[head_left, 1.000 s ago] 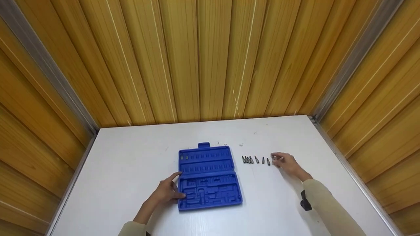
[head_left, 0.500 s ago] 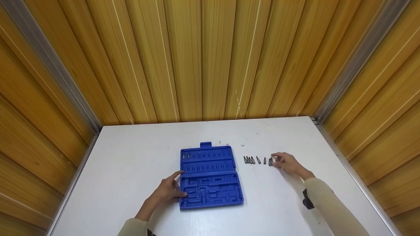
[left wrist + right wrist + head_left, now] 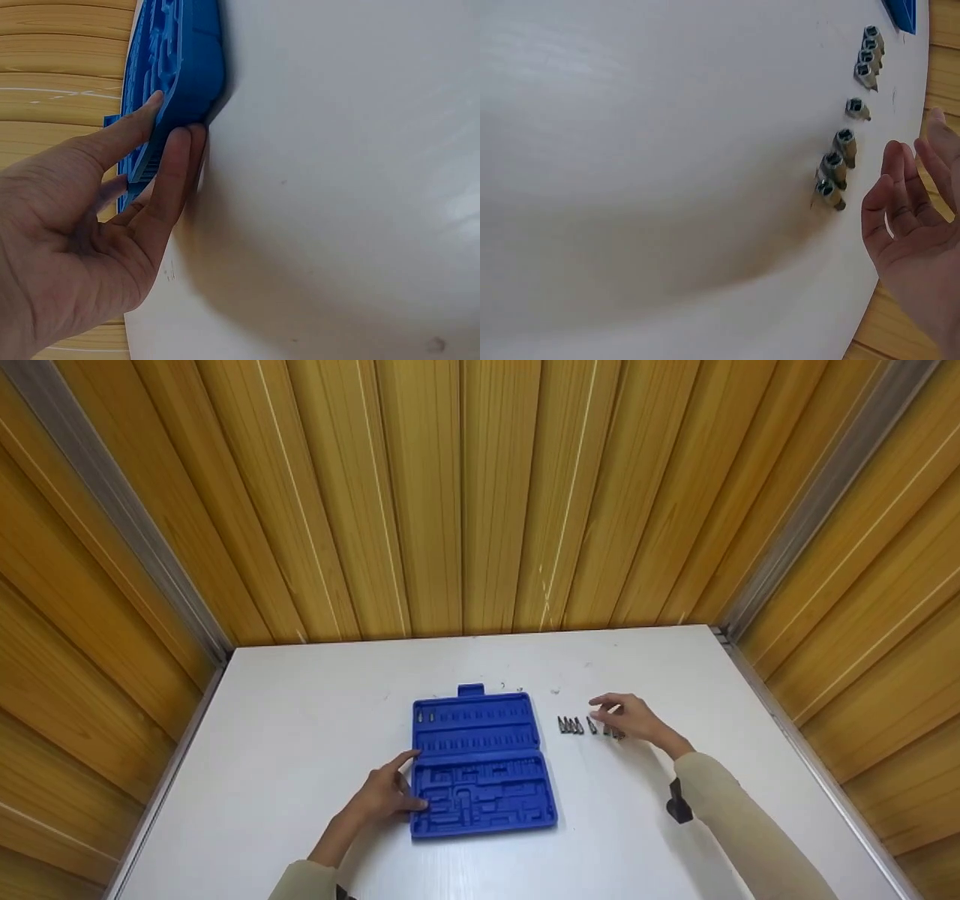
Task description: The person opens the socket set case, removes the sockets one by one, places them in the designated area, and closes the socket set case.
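A blue plastic tool case (image 3: 480,799) lies unfolded on the white table, its moulded slots facing up. My left hand (image 3: 381,795) grips its left edge, and in the left wrist view the thumb (image 3: 135,135) is over the rim while fingers lie against the outer side. Two small metal bits (image 3: 425,717) sit in the top left slots. To the right of the case stands a row of several socket bits (image 3: 570,726), square holes showing in the right wrist view. My right hand (image 3: 630,718) hovers over the right part of this row, fingers loosely bent and holding nothing.
The white table (image 3: 315,720) carries a few dark specks behind the case. Yellow wood-patterned panels (image 3: 480,510) rise at its back and sides, with grey metal posts in the corners.
My right hand has let go of the rightmost bit, which now stands close to its neighbour, and has moved up and left over the row. The left hand keeps its grip on the case.
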### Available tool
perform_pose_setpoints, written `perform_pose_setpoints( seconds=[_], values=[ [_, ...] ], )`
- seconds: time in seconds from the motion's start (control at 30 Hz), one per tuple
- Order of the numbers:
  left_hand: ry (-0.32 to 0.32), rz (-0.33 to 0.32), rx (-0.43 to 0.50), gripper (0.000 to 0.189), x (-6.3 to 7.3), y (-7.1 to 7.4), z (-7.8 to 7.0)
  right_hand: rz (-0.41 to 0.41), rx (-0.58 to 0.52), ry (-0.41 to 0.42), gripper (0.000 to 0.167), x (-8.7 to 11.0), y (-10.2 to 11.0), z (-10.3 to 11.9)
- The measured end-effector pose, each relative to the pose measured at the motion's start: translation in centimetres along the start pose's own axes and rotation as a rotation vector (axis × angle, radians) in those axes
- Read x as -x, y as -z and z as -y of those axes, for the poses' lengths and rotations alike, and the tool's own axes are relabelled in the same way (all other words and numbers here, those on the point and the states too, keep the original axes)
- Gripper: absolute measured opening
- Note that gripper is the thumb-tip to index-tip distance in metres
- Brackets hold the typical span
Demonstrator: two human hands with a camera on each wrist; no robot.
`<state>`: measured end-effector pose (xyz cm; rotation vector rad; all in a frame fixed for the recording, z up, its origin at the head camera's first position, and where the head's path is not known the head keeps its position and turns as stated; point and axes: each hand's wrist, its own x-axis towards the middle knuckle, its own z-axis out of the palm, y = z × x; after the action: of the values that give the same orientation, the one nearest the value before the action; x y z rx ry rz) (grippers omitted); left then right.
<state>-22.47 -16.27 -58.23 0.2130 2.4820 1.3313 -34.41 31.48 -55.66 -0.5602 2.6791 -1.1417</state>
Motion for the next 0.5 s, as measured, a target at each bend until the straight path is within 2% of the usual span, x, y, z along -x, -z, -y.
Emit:
perform_pose_setpoints(
  seconds=[0.27,0.4,0.5],
  values=[
    [-0.008,0.0,-0.008,0.091,-0.1,0.0,0.2,0.027,-0.106,0.033,0.037,-2.7,-4.0,2.9],
    [-0.006,0.0,-0.002,0.091,-0.1,0.0,0.2,0.047,-0.165,0.078,0.039,-4.4,-6.6,4.5],
    [0.016,0.005,0.02,0.092,-0.1,0.0,0.1,0.061,-0.159,0.126,0.038,-5.7,-8.7,6.1]
  ],
)
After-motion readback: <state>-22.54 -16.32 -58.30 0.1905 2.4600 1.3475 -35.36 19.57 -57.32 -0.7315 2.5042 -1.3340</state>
